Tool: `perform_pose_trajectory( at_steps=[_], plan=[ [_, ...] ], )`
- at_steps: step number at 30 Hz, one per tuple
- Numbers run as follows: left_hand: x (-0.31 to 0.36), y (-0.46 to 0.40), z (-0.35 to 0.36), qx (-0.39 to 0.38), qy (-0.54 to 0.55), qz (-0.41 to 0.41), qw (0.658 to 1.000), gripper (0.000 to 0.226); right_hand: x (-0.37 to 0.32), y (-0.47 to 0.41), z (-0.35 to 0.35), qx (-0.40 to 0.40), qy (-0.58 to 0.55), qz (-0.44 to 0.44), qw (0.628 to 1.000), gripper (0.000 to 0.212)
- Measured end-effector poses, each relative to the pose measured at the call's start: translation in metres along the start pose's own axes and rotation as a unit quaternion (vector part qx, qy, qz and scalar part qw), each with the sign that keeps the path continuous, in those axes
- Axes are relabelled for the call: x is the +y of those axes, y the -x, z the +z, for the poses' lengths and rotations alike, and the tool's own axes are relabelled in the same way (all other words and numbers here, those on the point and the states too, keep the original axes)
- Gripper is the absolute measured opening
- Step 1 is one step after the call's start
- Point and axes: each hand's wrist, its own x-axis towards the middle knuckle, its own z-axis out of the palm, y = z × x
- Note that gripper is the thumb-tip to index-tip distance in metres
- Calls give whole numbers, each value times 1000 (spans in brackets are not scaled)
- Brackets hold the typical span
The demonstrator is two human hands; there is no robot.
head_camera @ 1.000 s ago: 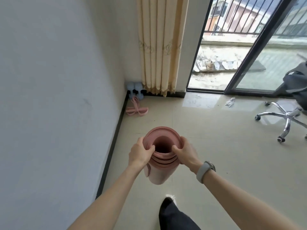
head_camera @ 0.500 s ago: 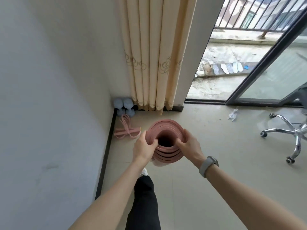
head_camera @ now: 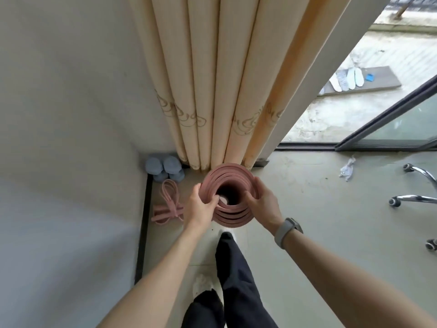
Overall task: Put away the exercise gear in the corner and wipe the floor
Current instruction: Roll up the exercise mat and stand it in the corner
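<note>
I hold a rolled pink exercise mat [head_camera: 227,176] upright and look straight down into its open top. My left hand [head_camera: 201,208] grips its left rim, thumb inside the roll. My right hand [head_camera: 261,204] grips the right rim, a grey watch on that wrist. The mat hangs just in front of the cream curtain [head_camera: 220,91] near the room's corner. Two blue dumbbells [head_camera: 164,168] stand in the corner, and a pink resistance band [head_camera: 169,204] lies on the floor beside them, left of the mat. The mat's lower end is hidden.
A white wall [head_camera: 71,138] with a black skirting [head_camera: 144,221] runs along the left. An open sliding door [head_camera: 387,119] leads to a balcony at right. A crumpled white cloth [head_camera: 347,169] lies on the tiles near an office chair's chrome legs [head_camera: 416,185]. My dark-trousered legs [head_camera: 236,275] are below.
I have walked closer to the corner with the mat in both hands. The curtain, dumbbells and band now lie much nearer, and the mat sits right before the curtain.
</note>
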Motion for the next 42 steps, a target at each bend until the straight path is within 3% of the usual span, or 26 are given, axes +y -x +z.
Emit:
perform_pose_trajectory(
  at_steps=[7, 16, 24, 32, 35, 38, 42],
  plan=[
    [-6, -135, 35, 39, 12, -27, 999, 45, 23, -148, 37, -5, 15, -16, 1000, 32],
    [-19, -249, 51, 56, -25, 62, 996, 39, 40, -248, 88, 74, -23, 2, 997, 50],
    [-39, -271, 44, -19, -62, 102, 993, 57, 39, -243, 109, 117, -24, 7, 993, 55],
    [-33, -262, 29, -40, -141, 107, 983, 78, 25, -218, 110, 91, 68, 5, 993, 51],
    [-17, -241, 14, -58, -236, 135, 961, 71, 11, -199, 98, 82, 95, 27, 992, 47],
    [-4, -210, 4, -56, -361, 180, 913, 62, 6, -172, 80, 73, 138, 30, 987, 46],
    [20, -163, 3, -116, -435, 229, 863, 55, 8, -122, 49, 98, 147, 100, 979, 42]
  ],
)
